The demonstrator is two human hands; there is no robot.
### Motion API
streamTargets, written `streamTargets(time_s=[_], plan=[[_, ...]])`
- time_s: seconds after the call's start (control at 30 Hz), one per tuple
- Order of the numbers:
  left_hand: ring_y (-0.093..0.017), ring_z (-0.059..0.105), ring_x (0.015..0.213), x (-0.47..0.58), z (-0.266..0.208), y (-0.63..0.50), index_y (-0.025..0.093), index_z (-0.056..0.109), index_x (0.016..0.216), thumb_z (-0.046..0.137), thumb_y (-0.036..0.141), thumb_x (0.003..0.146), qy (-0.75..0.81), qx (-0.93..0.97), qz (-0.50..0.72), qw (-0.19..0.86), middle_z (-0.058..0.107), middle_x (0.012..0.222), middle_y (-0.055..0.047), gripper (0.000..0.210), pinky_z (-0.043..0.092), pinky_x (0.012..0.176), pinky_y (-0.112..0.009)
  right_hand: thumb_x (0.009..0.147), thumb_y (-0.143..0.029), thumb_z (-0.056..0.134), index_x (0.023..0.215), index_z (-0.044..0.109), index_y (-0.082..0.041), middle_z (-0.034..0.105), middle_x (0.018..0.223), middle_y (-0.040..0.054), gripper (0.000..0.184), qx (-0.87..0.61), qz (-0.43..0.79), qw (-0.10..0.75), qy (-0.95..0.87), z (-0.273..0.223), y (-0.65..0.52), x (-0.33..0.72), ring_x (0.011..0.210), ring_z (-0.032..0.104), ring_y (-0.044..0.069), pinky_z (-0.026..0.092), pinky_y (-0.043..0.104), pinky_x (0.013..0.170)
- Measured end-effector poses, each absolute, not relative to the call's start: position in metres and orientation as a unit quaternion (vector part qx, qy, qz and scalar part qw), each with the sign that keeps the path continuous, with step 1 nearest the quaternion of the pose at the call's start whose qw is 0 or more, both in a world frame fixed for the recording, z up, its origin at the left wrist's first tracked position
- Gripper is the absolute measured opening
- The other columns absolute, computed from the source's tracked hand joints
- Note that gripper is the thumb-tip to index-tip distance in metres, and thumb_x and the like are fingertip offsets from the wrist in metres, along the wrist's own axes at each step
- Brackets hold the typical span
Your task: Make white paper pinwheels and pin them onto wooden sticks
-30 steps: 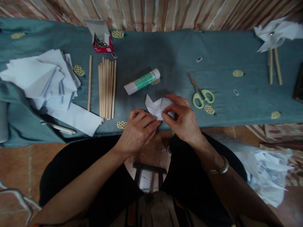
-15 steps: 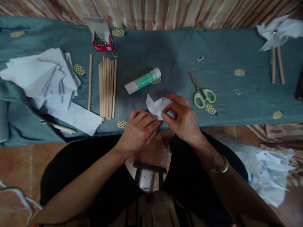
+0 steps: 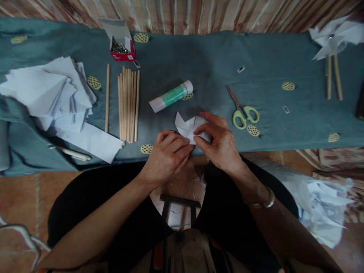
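Observation:
A white paper pinwheel (image 3: 186, 129) with folded points is held between my hands at the table's near edge. My left hand (image 3: 169, 153) is closed on its lower left side, fingers bent over the paper. On the right side, my right hand (image 3: 220, 140) pinches it near the centre with thumb and forefinger, the other fingers curled over a blade. Part of the pinwheel is hidden beneath the fingers. Just beyond it lies a glue stick (image 3: 172, 96) with a green label. Scissors (image 3: 241, 112) with light green handles rest to the right of my right hand.
Wooden sticks (image 3: 129, 106) lie in a row at left, beside a paper stack (image 3: 54, 89) and a white pen (image 3: 72, 152). An open red box (image 3: 123, 56) holds small metal pins. Finished pinwheels (image 3: 334, 36) on sticks lie far right. A plastic bag (image 3: 324, 212) of paper scraps sits below.
Almost nothing differs. Both hands stay on the paper pinwheel in the same hold, and the view has shifted very slightly.

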State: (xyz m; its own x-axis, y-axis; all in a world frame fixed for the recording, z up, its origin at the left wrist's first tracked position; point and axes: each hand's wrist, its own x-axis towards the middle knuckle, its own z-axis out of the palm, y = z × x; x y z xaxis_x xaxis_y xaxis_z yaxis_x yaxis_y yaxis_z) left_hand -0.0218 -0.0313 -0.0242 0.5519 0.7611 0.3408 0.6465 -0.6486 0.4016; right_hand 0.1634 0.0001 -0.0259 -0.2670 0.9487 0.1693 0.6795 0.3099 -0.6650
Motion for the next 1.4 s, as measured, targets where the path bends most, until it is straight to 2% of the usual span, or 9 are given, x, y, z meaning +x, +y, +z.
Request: streamTargets(time_s=[0.33, 0.5, 0.67, 0.77, 1.0, 1.2, 1.4], plan=[[-0.021, 0.06, 0.094, -0.022, -0.026, -0.032, 0.018, 0.067, 0.102, 0.054, 0.019, 0.09, 0.401, 0.876, 0.243, 0.109, 0.071, 0.096, -0.005, 0.018, 0.043, 0.09, -0.042, 0.082, -0.021, 0.06, 0.09, 0.07, -0.03, 0.057, 0.13, 0.0003, 0.015, -0.529, 0.257, 0.289, -0.756, -0.026, -0.001, 0.163, 0.125, 0.05, 0.028, 0.041, 0.05, 0.106], [-0.021, 0.06, 0.093, -0.022, -0.025, -0.031, 0.016, 0.067, 0.102, 0.054, 0.018, 0.089, 0.399, 0.877, 0.248, 0.104, 0.071, 0.095, -0.005, 0.018, 0.043, 0.09, -0.042, 0.085, -0.021, 0.056, 0.094, 0.07, -0.031, 0.055, 0.134, -0.0009, 0.019, -0.514, 0.227, 0.278, -0.779, -0.029, -0.006, 0.164, 0.128, 0.047, 0.029, 0.04, 0.05, 0.107], [-0.021, 0.059, 0.09, -0.021, -0.025, -0.031, 0.016, 0.067, 0.1, 0.055, 0.018, 0.089, 0.395, 0.878, 0.252, 0.097, 0.07, 0.092, -0.006, 0.016, 0.043, 0.088, -0.042, 0.089, -0.014, 0.046, 0.107, 0.065, -0.023, 0.049, 0.14, 0.0067, 0.028, -0.483, 0.138, 0.255, -0.826, -0.035, -0.019, 0.164, 0.13, 0.043, 0.029, 0.041, 0.049, 0.104], [-0.021, 0.058, 0.09, -0.022, -0.025, -0.031, 0.016, 0.067, 0.101, 0.055, 0.018, 0.089, 0.399, 0.877, 0.251, 0.098, 0.069, 0.092, -0.006, 0.017, 0.043, 0.087, -0.042, 0.092, -0.015, 0.041, 0.114, 0.061, -0.022, 0.048, 0.141, 0.0094, 0.03, -0.475, 0.107, 0.247, -0.838, -0.04, -0.025, 0.16, 0.131, 0.041, 0.028, 0.041, 0.049, 0.103], [-0.022, 0.055, 0.092, -0.021, -0.027, -0.029, 0.016, 0.065, 0.107, 0.054, 0.019, 0.09, 0.416, 0.867, 0.256, 0.1, 0.067, 0.099, -0.008, 0.021, 0.041, 0.083, -0.041, 0.09, -0.011, 0.039, 0.116, 0.059, -0.021, 0.048, 0.141, 0.0112, 0.035, -0.473, 0.142, 0.244, -0.835, -0.039, -0.024, 0.157, 0.132, 0.04, 0.028, 0.038, 0.051, 0.104], [-0.021, 0.055, 0.091, -0.02, -0.029, -0.029, 0.016, 0.065, 0.107, 0.054, 0.017, 0.09, 0.417, 0.869, 0.253, 0.088, 0.067, 0.098, -0.007, 0.02, 0.041, 0.083, -0.04, 0.086, -0.011, 0.045, 0.116, 0.061, -0.027, 0.05, 0.14, 0.0051, 0.038, -0.485, 0.207, 0.284, -0.801, -0.032, -0.015, 0.172, 0.131, 0.045, 0.026, 0.04, 0.049, 0.106], [-0.022, 0.057, 0.094, -0.032, -0.027, -0.02, 0.021, 0.066, 0.105, 0.053, 0.017, 0.091, 0.441, 0.859, 0.249, 0.075, 0.068, 0.1, -0.005, 0.02, 0.041, 0.086, -0.042, 0.088, -0.018, 0.045, 0.121, 0.061, -0.021, 0.056, 0.135, 0.0104, 0.037, -0.532, 0.195, 0.29, -0.771, -0.026, -0.003, 0.184, 0.127, 0.05, 0.028, 0.041, 0.051, 0.107]])
